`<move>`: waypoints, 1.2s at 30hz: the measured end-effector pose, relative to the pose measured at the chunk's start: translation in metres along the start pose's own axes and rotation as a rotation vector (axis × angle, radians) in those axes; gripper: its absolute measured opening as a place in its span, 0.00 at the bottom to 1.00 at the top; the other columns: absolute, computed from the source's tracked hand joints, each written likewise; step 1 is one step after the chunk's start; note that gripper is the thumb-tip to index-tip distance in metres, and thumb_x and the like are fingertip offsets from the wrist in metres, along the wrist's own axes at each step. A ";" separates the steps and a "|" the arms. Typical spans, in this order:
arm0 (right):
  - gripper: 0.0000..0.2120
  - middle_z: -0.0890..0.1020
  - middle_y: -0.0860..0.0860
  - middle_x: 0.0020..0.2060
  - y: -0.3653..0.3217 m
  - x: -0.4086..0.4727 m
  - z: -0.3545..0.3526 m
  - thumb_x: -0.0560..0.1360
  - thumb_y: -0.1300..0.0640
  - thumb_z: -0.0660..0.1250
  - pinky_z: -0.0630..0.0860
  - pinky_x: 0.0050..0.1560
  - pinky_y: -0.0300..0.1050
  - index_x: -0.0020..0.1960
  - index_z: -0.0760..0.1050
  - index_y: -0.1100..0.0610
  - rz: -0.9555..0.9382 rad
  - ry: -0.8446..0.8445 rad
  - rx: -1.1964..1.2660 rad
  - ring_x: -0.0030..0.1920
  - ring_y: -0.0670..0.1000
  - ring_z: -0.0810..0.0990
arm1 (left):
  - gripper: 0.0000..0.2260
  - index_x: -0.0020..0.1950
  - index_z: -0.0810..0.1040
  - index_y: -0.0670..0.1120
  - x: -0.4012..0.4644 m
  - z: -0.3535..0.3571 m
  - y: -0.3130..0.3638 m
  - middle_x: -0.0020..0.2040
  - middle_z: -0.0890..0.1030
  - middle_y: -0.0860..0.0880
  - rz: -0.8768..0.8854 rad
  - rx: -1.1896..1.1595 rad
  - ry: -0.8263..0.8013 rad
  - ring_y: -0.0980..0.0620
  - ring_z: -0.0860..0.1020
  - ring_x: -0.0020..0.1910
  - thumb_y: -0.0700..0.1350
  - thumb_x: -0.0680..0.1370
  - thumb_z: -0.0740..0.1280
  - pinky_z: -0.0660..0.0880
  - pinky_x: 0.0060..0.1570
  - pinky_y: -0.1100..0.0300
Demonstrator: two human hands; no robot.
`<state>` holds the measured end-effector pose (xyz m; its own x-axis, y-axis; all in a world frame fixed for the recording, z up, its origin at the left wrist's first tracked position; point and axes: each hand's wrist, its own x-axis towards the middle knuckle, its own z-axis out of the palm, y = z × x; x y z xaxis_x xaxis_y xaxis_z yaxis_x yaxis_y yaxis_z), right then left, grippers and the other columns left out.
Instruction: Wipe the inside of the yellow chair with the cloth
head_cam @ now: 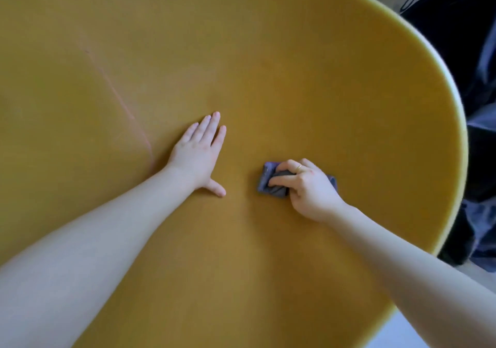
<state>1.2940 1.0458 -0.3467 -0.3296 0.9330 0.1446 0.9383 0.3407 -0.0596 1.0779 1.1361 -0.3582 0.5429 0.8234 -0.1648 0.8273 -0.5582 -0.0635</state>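
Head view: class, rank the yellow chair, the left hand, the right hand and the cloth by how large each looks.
1. yellow chair, filling most of the view.
2. left hand and right hand: look alike, so unranked.
3. cloth, though partly hidden under the right hand.

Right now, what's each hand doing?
Left hand: open, flat on the yellow chair, holding nothing.
Right hand: closed on the cloth, pressing it against the chair.

Inside the chair (pixel 295 52), left hand (pixel 197 154) lies flat, cloth (pixel 271 180) (under right hand (pixel 308 189)) beside it
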 end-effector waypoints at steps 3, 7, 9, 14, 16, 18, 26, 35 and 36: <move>0.26 0.81 0.54 0.46 -0.034 -0.047 0.010 0.64 0.60 0.47 0.68 0.40 0.41 0.47 0.82 0.52 0.049 -0.106 0.081 0.33 0.52 0.66 | 0.58 0.76 0.37 0.41 -0.009 -0.006 0.005 0.75 0.34 0.41 -0.011 0.014 -0.018 0.46 0.38 0.76 0.71 0.64 0.67 0.40 0.73 0.53; 0.28 0.81 0.55 0.49 -0.044 -0.073 0.001 0.65 0.62 0.46 0.65 0.38 0.40 0.49 0.82 0.51 -0.067 -0.192 0.015 0.33 0.51 0.63 | 0.49 0.77 0.41 0.42 -0.031 -0.001 0.017 0.77 0.37 0.44 0.135 -0.032 0.033 0.48 0.41 0.76 0.66 0.71 0.65 0.41 0.73 0.54; 0.26 0.82 0.56 0.50 -0.025 -0.060 -0.009 0.65 0.62 0.48 0.68 0.36 0.41 0.49 0.82 0.51 -0.098 -0.155 -0.092 0.32 0.53 0.66 | 0.48 0.77 0.42 0.42 -0.045 0.004 0.025 0.77 0.38 0.45 0.260 -0.083 -0.020 0.49 0.41 0.76 0.67 0.71 0.63 0.40 0.73 0.55; 0.22 0.80 0.60 0.54 0.020 -0.023 -0.032 0.68 0.64 0.52 0.75 0.38 0.54 0.53 0.81 0.57 0.167 0.103 -0.327 0.38 0.63 0.73 | 0.55 0.77 0.40 0.44 -0.070 0.024 0.039 0.77 0.37 0.45 0.369 -0.043 -0.146 0.49 0.41 0.76 0.70 0.65 0.66 0.39 0.73 0.55; 0.20 0.79 0.60 0.54 0.010 -0.022 -0.024 0.67 0.67 0.56 0.74 0.42 0.56 0.52 0.81 0.58 0.258 0.146 -0.274 0.41 0.64 0.72 | 0.56 0.77 0.39 0.44 -0.075 0.028 0.042 0.77 0.36 0.45 0.362 -0.045 -0.169 0.48 0.41 0.76 0.70 0.65 0.66 0.39 0.73 0.55; 0.21 0.80 0.60 0.51 -0.011 -0.036 -0.011 0.67 0.66 0.53 0.75 0.42 0.56 0.50 0.82 0.58 0.240 0.137 -0.169 0.38 0.62 0.72 | 0.56 0.77 0.39 0.43 -0.077 0.027 0.043 0.77 0.37 0.44 0.350 -0.043 -0.175 0.48 0.41 0.76 0.70 0.65 0.67 0.40 0.73 0.55; 0.25 0.78 0.57 0.43 -0.112 -0.109 0.023 0.66 0.61 0.49 0.70 0.36 0.43 0.52 0.81 0.53 0.046 -0.119 0.085 0.31 0.53 0.66 | 0.57 0.77 0.41 0.41 -0.074 0.027 0.045 0.77 0.38 0.43 0.364 -0.064 -0.160 0.48 0.42 0.76 0.69 0.64 0.69 0.42 0.73 0.56; 0.21 0.80 0.61 0.48 -0.025 -0.092 -0.027 0.66 0.64 0.54 0.75 0.36 0.53 0.50 0.83 0.54 0.248 0.002 -0.264 0.36 0.62 0.72 | 0.56 0.77 0.39 0.43 -0.076 0.032 0.043 0.76 0.36 0.45 0.356 -0.107 -0.175 0.49 0.40 0.76 0.68 0.65 0.68 0.41 0.73 0.57; 0.21 0.80 0.62 0.49 -0.021 -0.090 -0.028 0.65 0.66 0.57 0.74 0.37 0.54 0.50 0.82 0.55 0.292 0.035 -0.291 0.37 0.63 0.73 | 0.56 0.77 0.39 0.43 -0.076 0.032 0.043 0.76 0.36 0.45 0.354 -0.112 -0.171 0.49 0.40 0.76 0.68 0.65 0.68 0.41 0.73 0.57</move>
<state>1.3073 0.9512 -0.3305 -0.0460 0.9795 0.1963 0.9840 0.0106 0.1777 1.0673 1.0463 -0.3798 0.7732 0.5480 -0.3191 0.6091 -0.7818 0.1332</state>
